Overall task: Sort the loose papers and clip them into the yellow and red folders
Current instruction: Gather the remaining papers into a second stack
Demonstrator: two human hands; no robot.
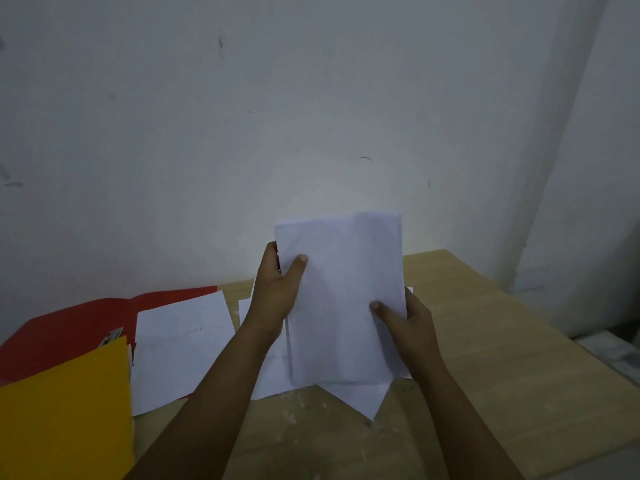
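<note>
Both the left hand (277, 289) and right hand (408, 323) pinch the stack (346, 292), apparently squaring it; next, likely clipping into the red folder (69, 327) at nine o'clock.

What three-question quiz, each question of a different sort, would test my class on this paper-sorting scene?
1. True or false: both hands grip the paper stack.
2. Which folder lies nearest the camera? A) red B) yellow C) blue
3. Fill in: a single sheet lies on the open ____ folder.

Key
1. True: the left hand and the right hand each hold a side edge, thumbs on the front.
2. B: the yellow folder partly overlaps the red folder.
3. Red.
</note>
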